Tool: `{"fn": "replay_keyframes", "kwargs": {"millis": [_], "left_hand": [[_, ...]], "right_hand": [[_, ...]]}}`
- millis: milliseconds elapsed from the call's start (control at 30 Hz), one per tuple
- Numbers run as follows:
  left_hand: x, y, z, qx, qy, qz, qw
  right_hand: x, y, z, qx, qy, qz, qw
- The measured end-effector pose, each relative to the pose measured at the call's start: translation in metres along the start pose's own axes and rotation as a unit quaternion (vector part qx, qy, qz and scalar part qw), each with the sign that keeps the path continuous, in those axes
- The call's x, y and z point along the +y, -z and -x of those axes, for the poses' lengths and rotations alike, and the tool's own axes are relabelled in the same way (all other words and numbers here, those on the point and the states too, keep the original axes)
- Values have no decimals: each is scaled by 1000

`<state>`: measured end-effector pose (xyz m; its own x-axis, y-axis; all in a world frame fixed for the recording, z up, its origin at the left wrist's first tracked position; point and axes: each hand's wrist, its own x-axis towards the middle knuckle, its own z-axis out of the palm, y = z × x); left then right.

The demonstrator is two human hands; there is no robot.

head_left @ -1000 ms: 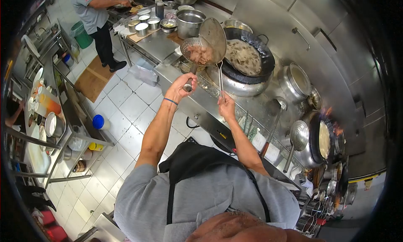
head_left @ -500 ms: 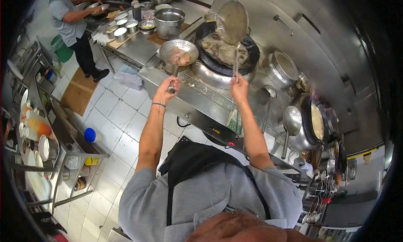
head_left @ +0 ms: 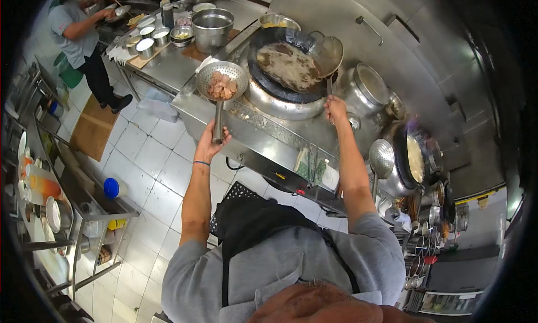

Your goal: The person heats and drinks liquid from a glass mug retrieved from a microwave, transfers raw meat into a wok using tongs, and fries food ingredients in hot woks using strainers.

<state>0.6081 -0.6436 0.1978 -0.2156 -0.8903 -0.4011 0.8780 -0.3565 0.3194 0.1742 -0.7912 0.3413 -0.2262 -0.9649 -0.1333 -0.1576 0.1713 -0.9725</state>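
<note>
My left hand (head_left: 213, 140) holds the handle of a perforated ladle (head_left: 237, 79), palm turned up. Pieces of cooked-looking meat (head_left: 222, 86) lie in its bowl, over the counter's left part. My right hand (head_left: 335, 109) is closed round the handle of a large round wire skimmer (head_left: 329, 56). The skimmer's head overlaps the right rim of a black wok (head_left: 259, 83). Inside the wok, brownish oil (head_left: 286, 66) bubbles and foams.
A deep steel pot (head_left: 213, 34) and several small containers stand on the left counter. Right of the wok are a steel pot (head_left: 370, 85), another perforated ladle (head_left: 382, 159) and a second wok (head_left: 408, 166). A co-worker (head_left: 78, 31) stands at the far left.
The skimmer has come down from above the wok to its right rim, my right hand moving right. My left hand's grip on the ladle has loosened, palm now turned up.
</note>
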Motion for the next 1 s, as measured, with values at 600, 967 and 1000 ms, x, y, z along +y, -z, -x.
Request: {"fn": "replay_keyframes", "kwargs": {"millis": [600,967,1000], "left_hand": [[-237,302,272,344,41,-590,729],[-261,315,225,231,-41,-851,469],[-262,327,223,251,-28,-832,493]], "right_hand": [[1,-34,23,-312,-149,-284,895],[-32,-56,85,-355,-9,-176,918],[-26,-65,94,-340,40,-107,933]]}}
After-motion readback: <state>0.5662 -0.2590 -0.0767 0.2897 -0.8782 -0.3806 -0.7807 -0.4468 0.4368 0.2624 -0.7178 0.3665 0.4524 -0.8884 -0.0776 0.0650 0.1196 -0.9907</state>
